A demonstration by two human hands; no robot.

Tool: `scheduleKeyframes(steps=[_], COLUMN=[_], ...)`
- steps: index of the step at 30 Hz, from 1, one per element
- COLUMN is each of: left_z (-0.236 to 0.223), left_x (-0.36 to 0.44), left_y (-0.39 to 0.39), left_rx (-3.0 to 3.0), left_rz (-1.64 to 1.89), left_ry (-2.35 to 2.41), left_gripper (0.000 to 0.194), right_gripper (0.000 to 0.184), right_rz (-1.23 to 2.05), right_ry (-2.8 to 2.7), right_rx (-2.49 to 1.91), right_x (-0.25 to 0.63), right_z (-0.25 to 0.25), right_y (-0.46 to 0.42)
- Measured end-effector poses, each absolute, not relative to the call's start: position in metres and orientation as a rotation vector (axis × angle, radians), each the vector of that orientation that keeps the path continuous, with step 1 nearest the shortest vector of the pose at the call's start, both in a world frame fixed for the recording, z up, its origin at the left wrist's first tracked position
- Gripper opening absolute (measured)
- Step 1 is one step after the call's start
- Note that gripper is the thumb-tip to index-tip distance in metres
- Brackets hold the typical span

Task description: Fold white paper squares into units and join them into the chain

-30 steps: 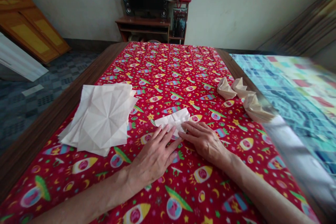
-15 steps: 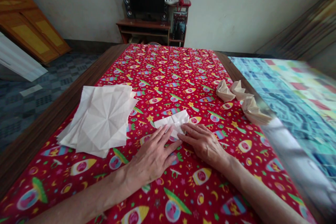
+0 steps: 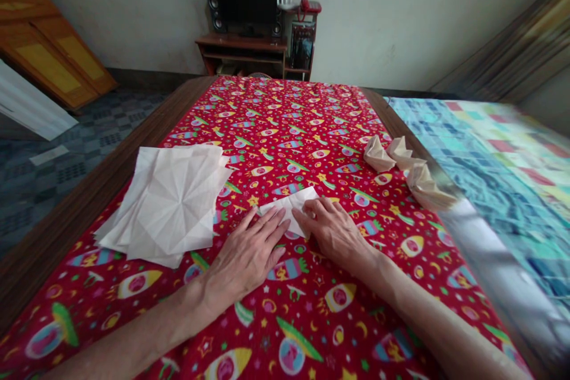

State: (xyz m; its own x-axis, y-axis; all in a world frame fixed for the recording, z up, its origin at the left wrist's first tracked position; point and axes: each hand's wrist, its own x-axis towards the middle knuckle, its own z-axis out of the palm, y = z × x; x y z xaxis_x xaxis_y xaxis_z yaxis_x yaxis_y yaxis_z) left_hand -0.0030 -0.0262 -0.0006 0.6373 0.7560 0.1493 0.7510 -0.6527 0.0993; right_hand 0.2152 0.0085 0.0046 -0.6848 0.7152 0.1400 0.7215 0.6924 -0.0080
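A small white folded paper (image 3: 291, 203) lies on the red cloth in front of me, creased across its middle. My left hand (image 3: 253, 249) rests flat with its fingers stretched out, the fingertips pressing on the paper's left part. At the paper's right side, my right hand (image 3: 332, 227) has bent fingers, with thumb and forefinger closed on its edge. To the left lies a stack of creased white paper sheets (image 3: 178, 208), the top one showing folds that radiate from its centre. Folded paper shapes with pointed tips (image 3: 425, 184) stand on the right.
The red patterned tablecloth (image 3: 285, 136) covers a brown wooden table (image 3: 155, 124). Beyond its far end stands a desk (image 3: 243, 41) with a monitor (image 3: 244, 0). A bed with a blue checked cover (image 3: 472, 172) borders the right side.
My left hand has slid a little to the left along the paper. My right fingers have gone from lying flat to bending around its right edge.
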Motion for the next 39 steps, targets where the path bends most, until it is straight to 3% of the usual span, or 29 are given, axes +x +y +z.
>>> scheduleKeyframes(steps=[18, 26, 29, 36, 39], left_z=[-0.003, -0.008, -0.007, -0.008, -0.014], left_x=[-0.003, -0.004, 0.001, 0.013, 0.015], left_y=[-0.025, -0.001, 0.008, 0.013, 0.018], left_rx=[2.82, 2.693, 2.655, 2.661, 2.579], left_rz=[0.375, 0.755, 0.749, 0.646, 0.673], left_ry=[1.273, 1.153, 1.174, 1.257, 1.296], left_gripper=[0.038, 0.021, 0.016, 0.033, 0.029], right_gripper=[0.053, 0.031, 0.027, 0.032, 0.026], right_rz=[0.023, 0.342, 0.407, 0.251, 0.257], right_ry=[-2.809, -2.418, -2.226, -2.404, -2.433], right_rx=[-1.047, -0.971, -1.022, -1.073, -1.085], right_x=[0.251, 0.238, 0.236, 0.24, 0.24], right_z=[-0.007, -0.005, -0.008, -0.008, -0.005], right_y=[-0.031, -0.004, 0.012, 0.03, 0.037])
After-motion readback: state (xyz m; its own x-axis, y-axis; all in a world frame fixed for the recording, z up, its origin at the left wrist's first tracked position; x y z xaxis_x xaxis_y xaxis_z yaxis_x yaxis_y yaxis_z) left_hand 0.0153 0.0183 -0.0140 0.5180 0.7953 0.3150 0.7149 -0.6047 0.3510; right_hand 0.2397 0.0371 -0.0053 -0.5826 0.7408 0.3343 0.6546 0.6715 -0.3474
